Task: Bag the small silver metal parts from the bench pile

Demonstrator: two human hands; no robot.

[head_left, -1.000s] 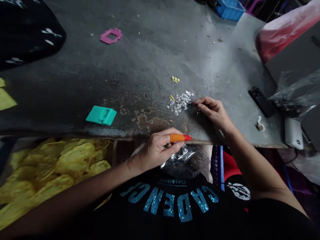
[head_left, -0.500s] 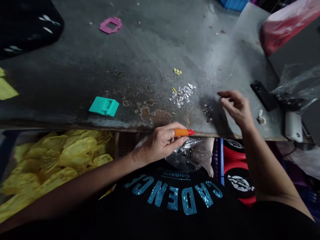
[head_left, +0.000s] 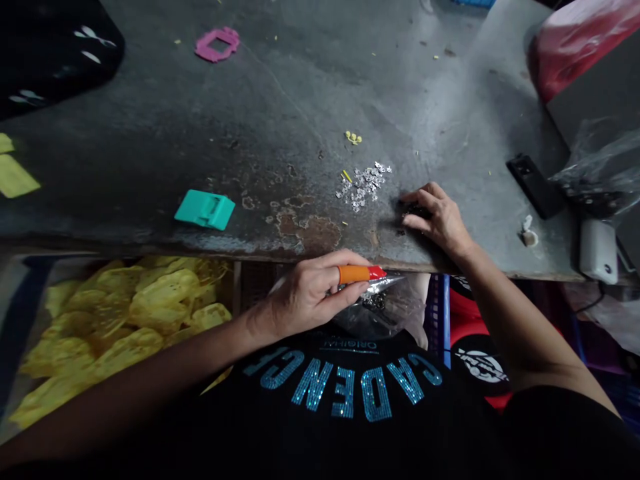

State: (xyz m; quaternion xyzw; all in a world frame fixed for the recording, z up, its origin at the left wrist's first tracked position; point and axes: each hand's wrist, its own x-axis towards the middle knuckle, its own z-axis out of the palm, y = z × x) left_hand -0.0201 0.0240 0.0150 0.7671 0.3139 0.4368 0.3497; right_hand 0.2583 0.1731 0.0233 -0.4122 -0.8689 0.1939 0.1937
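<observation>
My left hand (head_left: 306,293) is closed around an orange tube with a red tip (head_left: 356,274), just off the table's front edge. The red end points right. Beneath that hand, a clear plastic bag (head_left: 395,313) with small metal pieces rests near my lap. Over on the table, my right hand (head_left: 443,219) curves its spread fingers and thumb around a few small dark metal parts (head_left: 416,209), partly hidden by the fingers. Left of it lies a loose heap of small silvery metal pieces (head_left: 365,187), with a thin yellow stick (head_left: 347,176) beside it.
On the table (head_left: 280,100) sit a teal plastic block (head_left: 205,209), a pink frame (head_left: 217,44), a yellow three-knobbed piece (head_left: 353,138) and a black phone (head_left: 536,185). Below the edge, yellow plastic parts (head_left: 160,300) fill a bin at left; red items (head_left: 473,333) stand at right.
My right hand has moved left and down onto the small dark parts. My left hand has shifted slightly left, still gripping the orange tube. The view has tilted a little.
</observation>
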